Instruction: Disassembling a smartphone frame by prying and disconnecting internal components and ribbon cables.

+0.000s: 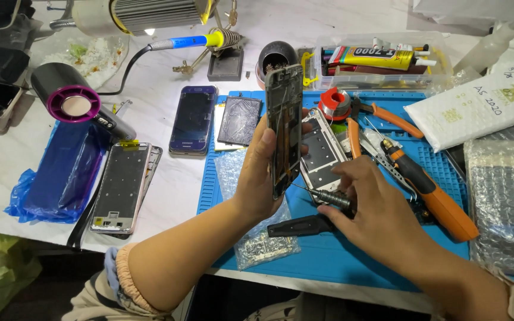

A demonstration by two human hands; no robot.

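At the far left a hair dryer point(75, 101) with a purple ring is lying on the white table point(174, 190), and beside it blue plastic sheeting point(60, 172) is spilling over the near edge. Just right of that, a bare phone frame point(120, 185) is resting flat, and farther back a dark smartphone point(193, 119) is lying face up next to a black battery point(240, 120) at the edge of the blue work mat point(352, 255).

Your left hand point(263, 178) is gripping a phone chassis point(285, 128) upright above the mat, fingers clasped around its long edges, its narrow side turned toward you. Under your wrist a clear bag of small parts point(263, 244) is lying on the mat.

Your right hand point(376, 208) is pinching a small precision screwdriver point(327, 197) between thumb and fingertips, its thin tip pointing at the lower part of the chassis. Behind it another opened phone body point(322, 148) is lying flat.

Farther right, an orange electric screwdriver point(432, 193) is lying diagonally on the mat, with orange-handled pliers point(382, 116) and a solder spool point(334, 102) beyond it. At the far side a clear box with a glue tube point(376, 57) is sitting, and bubble wrap point(504, 202) is lying at the right edge.
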